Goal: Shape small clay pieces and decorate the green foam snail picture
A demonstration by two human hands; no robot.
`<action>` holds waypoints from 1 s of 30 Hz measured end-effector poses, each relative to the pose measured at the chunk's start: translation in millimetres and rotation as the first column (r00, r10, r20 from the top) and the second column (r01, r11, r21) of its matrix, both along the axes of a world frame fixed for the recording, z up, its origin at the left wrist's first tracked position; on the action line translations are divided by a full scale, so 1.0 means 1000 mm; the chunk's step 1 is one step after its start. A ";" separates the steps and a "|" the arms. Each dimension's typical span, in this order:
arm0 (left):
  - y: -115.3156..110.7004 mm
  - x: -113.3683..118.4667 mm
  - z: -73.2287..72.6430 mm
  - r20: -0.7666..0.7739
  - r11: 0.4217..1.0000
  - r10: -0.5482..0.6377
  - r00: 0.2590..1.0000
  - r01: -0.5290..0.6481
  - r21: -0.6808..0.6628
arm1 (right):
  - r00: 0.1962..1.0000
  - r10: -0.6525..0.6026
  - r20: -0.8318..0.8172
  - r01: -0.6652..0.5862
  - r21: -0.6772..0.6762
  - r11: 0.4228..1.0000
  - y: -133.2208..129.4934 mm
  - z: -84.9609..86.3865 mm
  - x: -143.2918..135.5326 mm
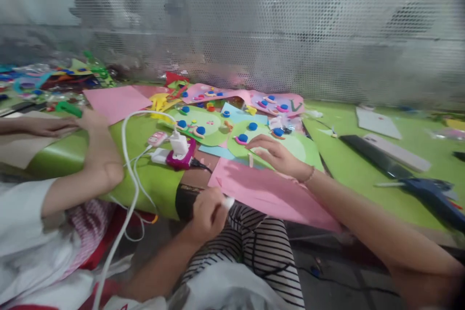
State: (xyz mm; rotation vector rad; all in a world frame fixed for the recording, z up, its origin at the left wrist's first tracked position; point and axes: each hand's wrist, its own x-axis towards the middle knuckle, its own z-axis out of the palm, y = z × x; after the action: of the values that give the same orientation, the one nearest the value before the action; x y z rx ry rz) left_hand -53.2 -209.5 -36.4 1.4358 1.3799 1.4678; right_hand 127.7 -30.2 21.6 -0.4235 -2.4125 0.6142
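Note:
My left hand (209, 213) is closed around a small white object (228, 202) just below the table's front edge, next to a pink foam sheet (269, 191). My right hand (278, 155) rests flat, fingers spread, on the pink sheet's far edge, touching a green foam circle (290, 147) that carries blue and pink buttons. A small pale strip (250, 160) lies by its fingers.
Another person's arm (92, 155) leans on the green table (152, 174) at left. A white charger with cables (178, 145) and a magenta device (183, 161) sit near the edge. More foam pieces (214, 94) lie behind. A glue gun (428, 193) and dark ruler (370, 155) lie right.

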 end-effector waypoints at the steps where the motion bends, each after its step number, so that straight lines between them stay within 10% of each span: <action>1: 0.000 -0.001 -0.003 -0.042 0.998 0.061 0.997 -0.059 0.031 | 0.994 0.102 0.042 -0.100 -0.051 0.994 -0.013 0.006 -0.005; 4: 0.006 -0.002 -0.003 -0.129 0.980 0.192 0.973 -0.183 0.076 | 0.944 0.304 0.126 -0.281 -0.171 0.944 -0.054 0.018 -0.024; 13: 0.010 -0.009 0.008 0.062 0.995 0.096 0.993 -0.096 -0.013 | 0.961 0.256 -0.104 -0.275 -0.468 0.840 -0.095 0.013 -0.081; 19: -0.014 -0.029 0.007 0.029 0.993 -0.080 0.996 0.082 -0.080 | 0.949 -0.021 -0.313 -0.256 -0.812 0.525 -0.104 0.013 -0.119; 24: -0.033 -0.050 -0.002 -0.005 0.981 0.195 0.981 -0.195 -0.019 | 0.931 -0.117 -0.346 -0.302 -0.910 0.282 -0.094 0.023 -0.143; 27: -0.054 -0.078 -0.025 -0.403 0.935 0.344 0.848 -0.268 0.234 | 0.912 -0.198 -0.359 -0.299 -0.913 0.279 -0.072 0.029 -0.140; 30: -0.084 -0.123 -0.048 -0.709 0.904 0.421 0.565 -0.198 0.379 | 0.890 -0.267 -0.370 -0.299 -0.915 0.269 -0.049 0.031 -0.128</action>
State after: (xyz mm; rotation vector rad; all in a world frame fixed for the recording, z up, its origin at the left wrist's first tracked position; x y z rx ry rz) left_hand -176.6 -293.2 -84.1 2.2706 2.1215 1.2861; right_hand -0.6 -78.8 52.3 -0.6260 -1.2550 1.9924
